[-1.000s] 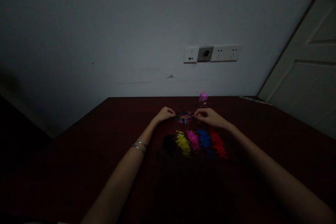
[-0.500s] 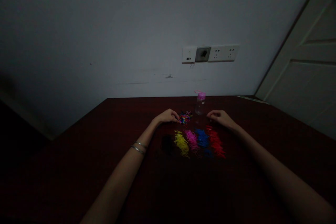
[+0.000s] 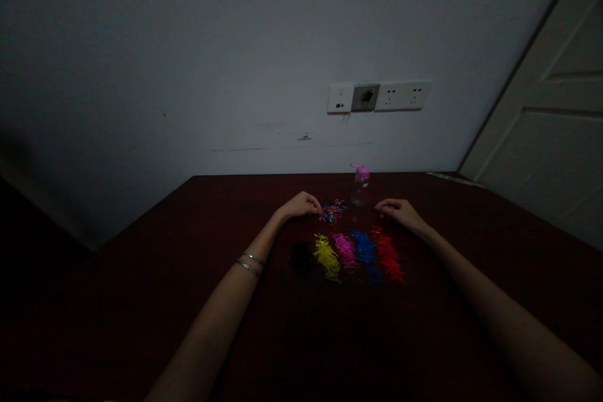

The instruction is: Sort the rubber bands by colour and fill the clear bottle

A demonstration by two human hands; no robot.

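Observation:
My left hand (image 3: 304,204) rests at the left edge of a small mixed pile of colourful rubber bands (image 3: 333,210). Its fingers are curled together at the bands, and whatever lies between the tips is too small to make out. My right hand (image 3: 397,211) hovers just beyond the red bands (image 3: 389,256), right of the bottle, fingers drawn together; I cannot make out anything in them. In front of the hands lie sorted heaps: black bands (image 3: 301,257), yellow bands (image 3: 327,257), pink bands (image 3: 345,251) and blue bands (image 3: 363,247).
A clear bottle (image 3: 360,191) with a pink lid and loop stands behind the heaps. The dark red-brown table (image 3: 155,251) meets a pale wall (image 3: 235,75) with switches and sockets (image 3: 400,96). A white door (image 3: 560,119) is at the right. The light is dim.
My right hand has drawn slightly to the right, away from the bottle. My left hand has shifted very little at the mixed pile. The heaps look the same.

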